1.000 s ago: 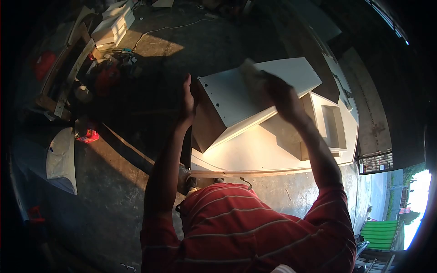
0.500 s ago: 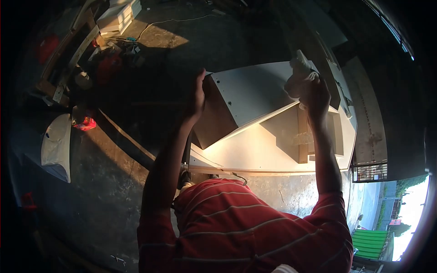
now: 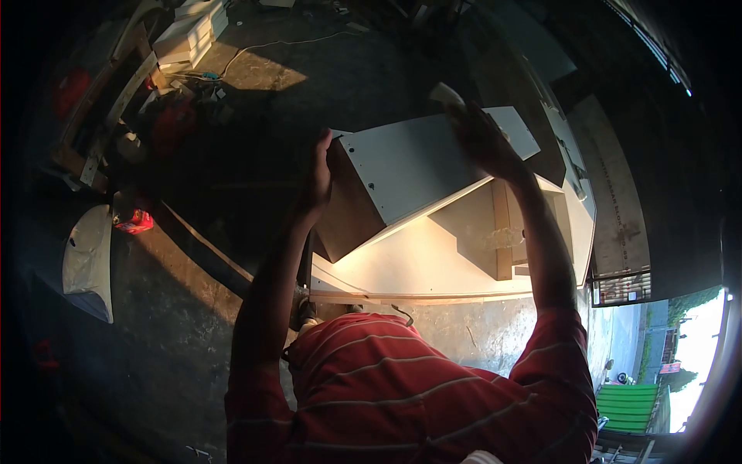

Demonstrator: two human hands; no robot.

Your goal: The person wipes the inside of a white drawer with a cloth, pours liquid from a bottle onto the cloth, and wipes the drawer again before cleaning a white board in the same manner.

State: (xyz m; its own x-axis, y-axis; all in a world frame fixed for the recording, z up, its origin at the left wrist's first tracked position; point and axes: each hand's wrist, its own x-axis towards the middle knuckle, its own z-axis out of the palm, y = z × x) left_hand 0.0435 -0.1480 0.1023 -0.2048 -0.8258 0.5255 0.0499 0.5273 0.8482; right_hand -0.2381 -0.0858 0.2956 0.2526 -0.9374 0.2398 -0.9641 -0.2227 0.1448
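Observation:
A wooden box [image 3: 417,158] with a white top face and a brown end lies at an angle across a larger pale cabinet [image 3: 433,267]. Small dark holes run along the white face near its left edge. My left hand [image 3: 317,178] holds the box at its brown left end, with part of the fingers hidden. Over the white face, my right hand [image 3: 483,143] presses a white rag [image 3: 447,94] that sticks out past the fingers; motion blurs this hand a little. A clear plastic bottle [image 3: 504,238] lies inside the cabinet beside a wooden divider.
Leaning boards [image 3: 614,178] stand to the right, near a bright doorway. A red packet [image 3: 135,220] is at the left by a pale curved piece [image 3: 89,263]. Stacked white panels [image 3: 185,42] and a cable [image 3: 263,46] are on the floor at the far left.
My right hand has swept leftward across the white face with the rag. My left hand stays at the box's end. The whole view has shifted slightly.

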